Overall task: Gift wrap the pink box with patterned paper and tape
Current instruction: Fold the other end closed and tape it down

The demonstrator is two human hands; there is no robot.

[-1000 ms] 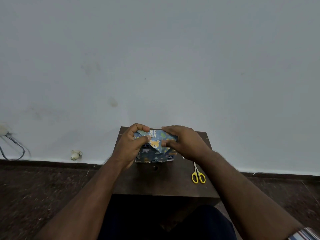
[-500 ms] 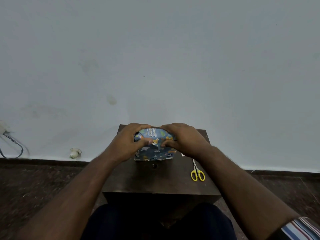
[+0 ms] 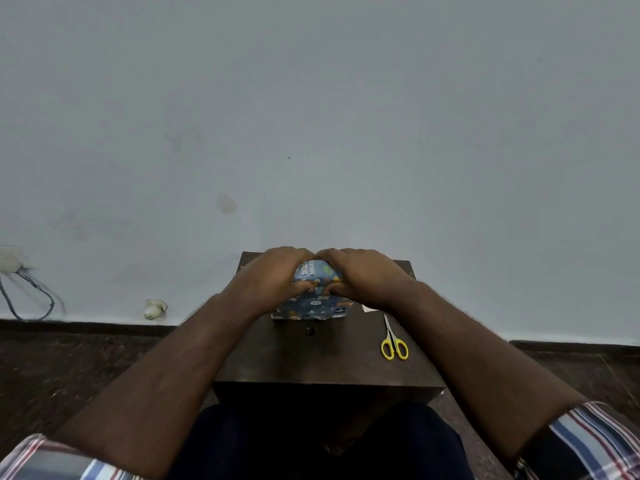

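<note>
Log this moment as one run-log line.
step: folding paper on box | left hand: grips wrapped box | right hand: grips box | scissors: idle on table | tape: not seen

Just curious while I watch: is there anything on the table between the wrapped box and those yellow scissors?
In the head view, a small white scrap, maybe paper or tape, lies between the wrapped box and the yellow scissors; otherwise only bare table.

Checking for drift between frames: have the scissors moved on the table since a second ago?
No. The scissors lie at the same spot near the table's right edge, handles toward the person, as before; only the camera shifted.
</note>
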